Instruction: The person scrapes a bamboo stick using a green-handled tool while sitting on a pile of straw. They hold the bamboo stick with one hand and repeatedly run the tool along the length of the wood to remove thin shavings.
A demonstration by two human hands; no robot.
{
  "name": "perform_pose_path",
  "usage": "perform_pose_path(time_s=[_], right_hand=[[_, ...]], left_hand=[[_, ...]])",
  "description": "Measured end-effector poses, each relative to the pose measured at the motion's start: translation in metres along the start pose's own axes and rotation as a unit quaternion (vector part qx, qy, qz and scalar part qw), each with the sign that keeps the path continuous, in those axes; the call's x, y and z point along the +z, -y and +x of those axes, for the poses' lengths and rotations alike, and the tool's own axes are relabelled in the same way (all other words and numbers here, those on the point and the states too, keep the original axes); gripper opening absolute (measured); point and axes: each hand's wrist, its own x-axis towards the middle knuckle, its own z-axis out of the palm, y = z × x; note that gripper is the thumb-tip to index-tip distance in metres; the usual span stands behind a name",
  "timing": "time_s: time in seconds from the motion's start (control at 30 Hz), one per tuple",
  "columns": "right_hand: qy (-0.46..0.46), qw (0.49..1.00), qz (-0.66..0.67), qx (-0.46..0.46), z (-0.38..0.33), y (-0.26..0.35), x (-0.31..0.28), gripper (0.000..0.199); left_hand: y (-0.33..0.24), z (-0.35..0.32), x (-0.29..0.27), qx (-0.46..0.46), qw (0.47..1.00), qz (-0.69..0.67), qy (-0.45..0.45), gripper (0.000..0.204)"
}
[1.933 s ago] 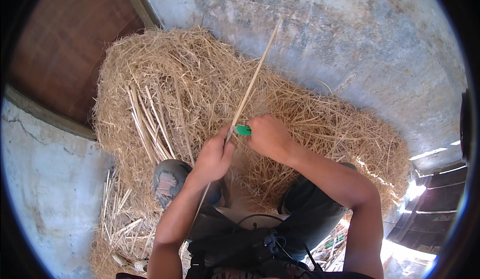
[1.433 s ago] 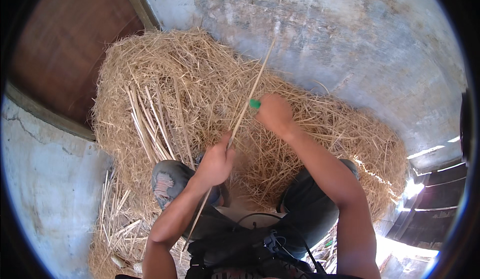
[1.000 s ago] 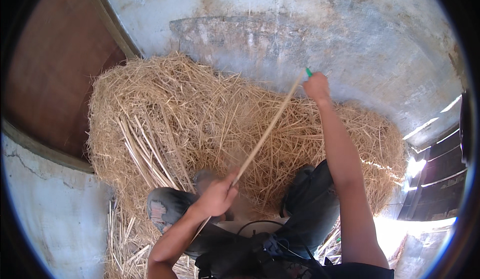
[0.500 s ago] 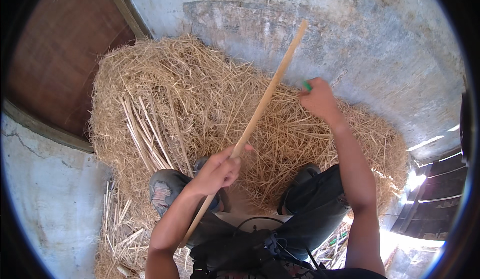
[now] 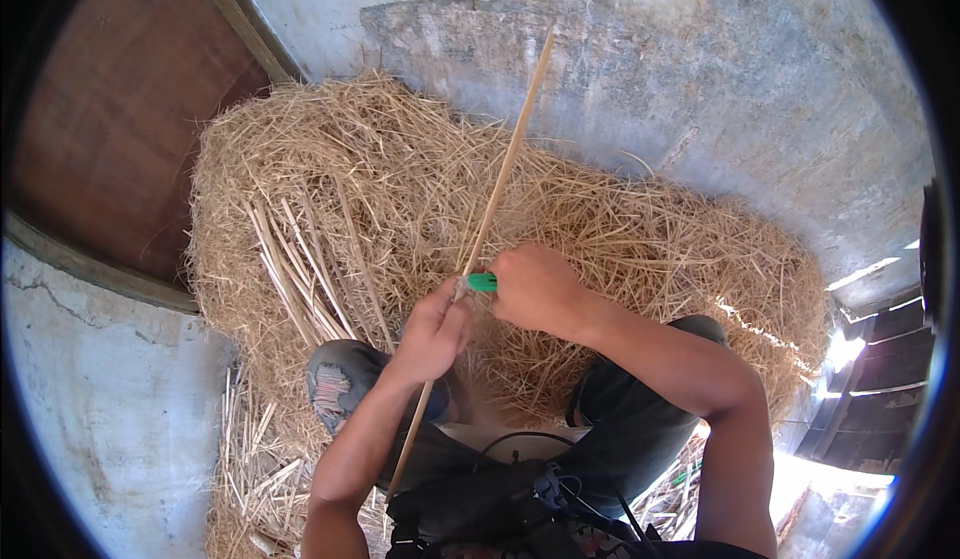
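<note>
The right hand [image 5: 538, 287], closed on a green tool [image 5: 482, 283], has moved in beside the left hand [image 5: 434, 333], which clamps a stick [image 5: 513, 149] slanting forward-right beyond it.

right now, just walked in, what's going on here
A seated person is working on a long, pale strip with both hands. The left hand grips it partway along, while the right hand holds a green tool against or very near it, just above the left hand. The strip slants up from the lap, its far end in front of the wall. Loose sticks lie leftward on a straw-like heap.
</note>
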Motion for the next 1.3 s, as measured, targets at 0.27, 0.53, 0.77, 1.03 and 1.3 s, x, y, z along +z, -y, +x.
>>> perform_pose_path(time_s=[0.27,0.53,0.77,1.03,1.3], right_hand=[[-0.026,0.999,-0.029,0.008,0.018,-0.008,0.011,0.014],[-0.123,0.99,-0.073,0.012,0.039,-0.021,0.004,0.015],[-0.2,0.973,-0.1,0.061,0.048,-0.042,-0.024,0.013],[-0.259,0.953,-0.057,0.148,0.057,-0.067,-0.042,0.014],[-0.335,0.887,-0.062,0.313,0.026,-0.117,-0.116,0.016]], left_hand=[[0.021,0.004,-0.014,0.005,0.977,0.2,-0.078,0.04],[0.007,0.004,-0.012,0.049,0.982,0.159,-0.089,0.049],[-0.002,0.014,-0.004,0.036,0.985,0.156,-0.068,0.051],[0.018,-0.003,-0.002,0.071,0.978,0.191,-0.038,0.049],[0.005,-0.022,0.008,-0.005,0.985,0.15,0.084,0.048]])
